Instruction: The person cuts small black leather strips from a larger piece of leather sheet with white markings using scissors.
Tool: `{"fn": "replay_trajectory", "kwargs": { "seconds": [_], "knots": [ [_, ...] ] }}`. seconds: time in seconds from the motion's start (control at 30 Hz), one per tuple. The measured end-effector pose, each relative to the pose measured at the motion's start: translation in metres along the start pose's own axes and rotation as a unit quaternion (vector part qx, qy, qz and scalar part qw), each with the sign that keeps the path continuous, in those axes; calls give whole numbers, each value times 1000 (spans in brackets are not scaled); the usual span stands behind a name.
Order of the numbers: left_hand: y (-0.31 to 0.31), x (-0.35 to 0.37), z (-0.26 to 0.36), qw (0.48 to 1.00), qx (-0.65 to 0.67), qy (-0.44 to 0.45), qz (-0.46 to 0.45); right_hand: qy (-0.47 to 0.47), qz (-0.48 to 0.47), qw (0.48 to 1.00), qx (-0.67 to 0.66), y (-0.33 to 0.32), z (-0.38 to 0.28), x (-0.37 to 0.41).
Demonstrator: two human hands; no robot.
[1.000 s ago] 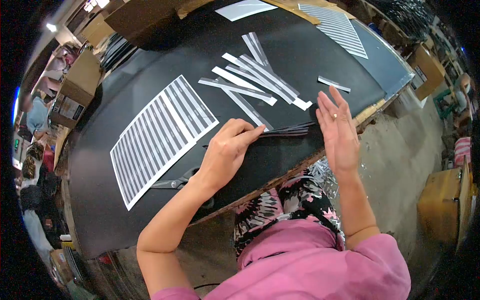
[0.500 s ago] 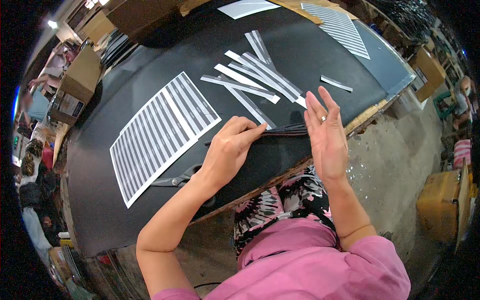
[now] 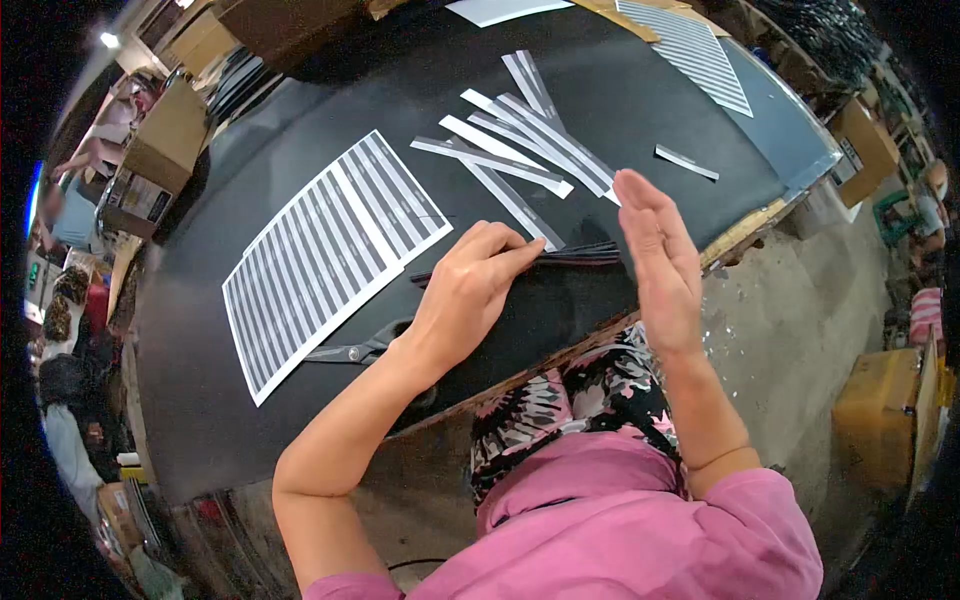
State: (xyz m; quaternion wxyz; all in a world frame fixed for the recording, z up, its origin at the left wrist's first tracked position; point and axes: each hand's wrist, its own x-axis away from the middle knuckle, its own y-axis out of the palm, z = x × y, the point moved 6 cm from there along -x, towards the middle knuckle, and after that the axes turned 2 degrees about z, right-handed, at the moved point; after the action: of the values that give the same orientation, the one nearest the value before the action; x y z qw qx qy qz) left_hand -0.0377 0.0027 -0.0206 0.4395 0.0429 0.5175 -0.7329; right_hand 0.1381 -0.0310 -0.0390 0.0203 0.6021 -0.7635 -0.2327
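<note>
My left hand is pinched round a bundle of thin black strips, lying lengthwise along the near side of the black tabletop. One end of the bundle pokes out left of my wrist, the other reaches toward my right hand. That hand is upright and flat, fingers stretched and together, palm facing the strips' ends with a small gap. Just beyond the bundle lie several loose grey-and-white paper strips, crossing one another. Scissors rest left of my left forearm, their handles partly hidden by it.
A striped label sheet lies on the left of the table. One short strip is off to the right. Another striped sheet and a cardboard box sit at the far side. A person is at the far left.
My right hand has drawn slightly right, away from the strips' ends, and turned more edge-on. My left hand keeps its hold on the bundle. The view has shifted a little.
</note>
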Motion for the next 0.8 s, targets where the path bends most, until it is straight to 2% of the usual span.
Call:
{"fn": "replay_trajectory", "kwargs": {
  "seconds": [0.03,0.07,0.1,0.13,0.17,0.2,0.3,0.4,0.6,0.67,0.8],
  "knots": [
    [0,0,0,1000,0,0,0,-28,-17,992,120,-1,-5,-2],
    [0,0,0,1000,-1,0,0,-25,-18,992,119,-4,-9,-4],
    [1,0,-1,1000,-1,-3,-1,-99,-48,960,257,-1,-21,-4],
    [2,0,-2,1000,-3,4,3,-172,-79,902,388,6,-29,-4],
    [2,1,-2,1000,-5,11,7,-223,-69,882,409,11,-34,-4],
    [2,1,-2,1000,-6,8,7,-221,-70,883,408,11,-32,-3],
    [1,1,-2,1000,-2,11,11,-266,-144,842,446,21,-30,0],
    [3,2,-5,1000,0,5,7,-219,-150,853,449,17,-14,0],
    [-2,0,3,999,-12,22,40,-192,-141,869,433,12,-23,-6],
    [2,2,1,1000,9,18,11,-189,-146,868,435,9,-18,-6],
    [4,3,0,1000,-2,25,17,-202,-158,866,429,5,-15,-7]
  ]
}}
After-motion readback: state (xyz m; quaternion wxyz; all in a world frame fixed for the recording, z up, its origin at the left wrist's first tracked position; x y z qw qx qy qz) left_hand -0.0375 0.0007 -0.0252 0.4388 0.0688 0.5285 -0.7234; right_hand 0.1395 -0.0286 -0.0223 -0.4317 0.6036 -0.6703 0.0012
